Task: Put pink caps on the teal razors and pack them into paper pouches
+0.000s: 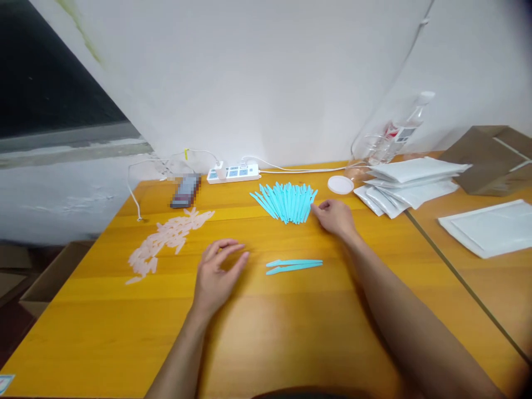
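A fanned pile of slim turquoise plastic sticks (288, 204), shaped like small eyebrow razors, lies near the back of the table. My right hand (333, 216) is at the pile's right edge, its thumb and forefinger closed on the end of the outermost stick. Closer to me, two more turquoise sticks (294, 267) lie side by side, pointing left and right. My left hand (219, 272) is held left of that pair, fingers apart and holding nothing. Many small pale pink pieces (166, 238) are spread out to the left of it.
At the back stand a white power strip (233, 173) with cables and a blurred phone (185, 191). On the right are a round white lid (341, 185), a plastic bottle (401, 133), stacked white packets (411, 185), another white packet (490, 227) and a cardboard box (490, 158).
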A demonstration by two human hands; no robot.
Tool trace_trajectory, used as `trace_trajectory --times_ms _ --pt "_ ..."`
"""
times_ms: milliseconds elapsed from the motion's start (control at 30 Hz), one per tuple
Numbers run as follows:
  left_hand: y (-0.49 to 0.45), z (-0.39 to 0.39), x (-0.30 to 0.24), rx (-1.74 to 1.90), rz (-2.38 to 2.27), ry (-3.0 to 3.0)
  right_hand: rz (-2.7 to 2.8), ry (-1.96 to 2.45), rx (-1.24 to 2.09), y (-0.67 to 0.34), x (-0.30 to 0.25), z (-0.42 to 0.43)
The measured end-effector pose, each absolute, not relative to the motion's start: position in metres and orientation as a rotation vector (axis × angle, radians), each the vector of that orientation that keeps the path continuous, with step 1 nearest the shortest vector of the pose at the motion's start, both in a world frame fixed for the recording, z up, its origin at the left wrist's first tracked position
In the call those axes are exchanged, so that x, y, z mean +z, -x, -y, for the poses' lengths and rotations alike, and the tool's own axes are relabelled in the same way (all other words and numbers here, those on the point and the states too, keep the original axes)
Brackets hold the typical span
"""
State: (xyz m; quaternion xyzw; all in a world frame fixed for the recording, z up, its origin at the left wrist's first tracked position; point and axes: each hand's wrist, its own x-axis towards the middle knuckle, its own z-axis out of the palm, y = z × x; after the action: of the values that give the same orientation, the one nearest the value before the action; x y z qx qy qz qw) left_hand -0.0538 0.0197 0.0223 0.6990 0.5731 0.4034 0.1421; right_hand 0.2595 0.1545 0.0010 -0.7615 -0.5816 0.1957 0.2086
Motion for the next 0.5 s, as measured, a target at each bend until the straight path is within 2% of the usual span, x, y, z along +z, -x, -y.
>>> trace_trajectory --times_ms 233,500 --pt "0.113 -0.039 0.032 1.222 -1.859 -1.945 1.554 2.191 0.697 -0.251 -0.003 -0.189" --pt "0.166 -0.081 0.016 0.901 -2.207 -1.967 1.54 2.267 0.588 -0.253 -0.002 -0.192"
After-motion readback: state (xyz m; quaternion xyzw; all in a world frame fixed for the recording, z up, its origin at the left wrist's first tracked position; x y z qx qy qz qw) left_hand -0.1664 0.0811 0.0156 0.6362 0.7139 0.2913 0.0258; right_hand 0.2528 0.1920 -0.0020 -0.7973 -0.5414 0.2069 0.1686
